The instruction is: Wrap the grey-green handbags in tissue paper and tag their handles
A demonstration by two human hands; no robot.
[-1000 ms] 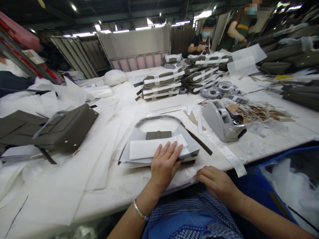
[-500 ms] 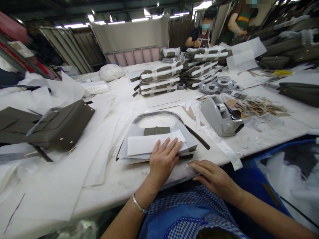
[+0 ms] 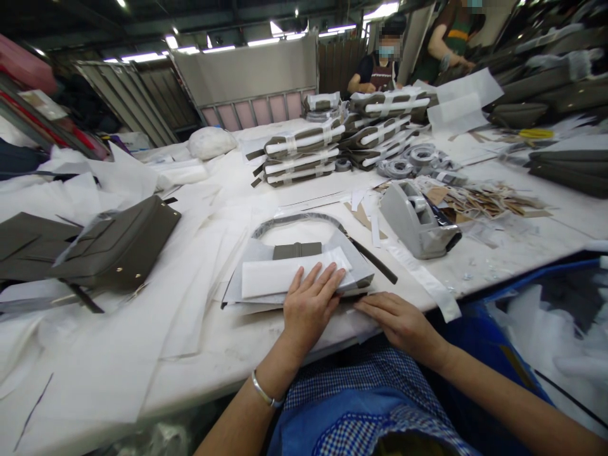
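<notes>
A flattened dark olive handbag (image 3: 297, 251) lies before me, mostly covered by thin pale wrapping paper (image 3: 358, 269). Its wrapped handle (image 3: 304, 218) arches away from me. Across the bag's front rests a white foam strip (image 3: 266, 277). My left hand (image 3: 311, 297) presses flat on the right part of this strip, fingers spread, holding nothing. My right hand (image 3: 401, 323) is at the bag's lower right edge, its fingers straight and close together, the tips at or just beside that edge. Whether the thumb reaches beneath the edge cannot be seen.
A tape dispenser (image 3: 413, 221) stands to the right, near loose tags (image 3: 489, 206). Wrapped bags (image 3: 304, 142) are stacked behind. Another olive bag (image 3: 118, 247) lies left. A blue-rimmed bin (image 3: 517, 373) adjoins the table's right edge. Two people work at the back.
My right hand has moved slightly up and left, closer to the bag's lower right edge. My left hand stays flat on the foam strip. The view has shifted slightly.
</notes>
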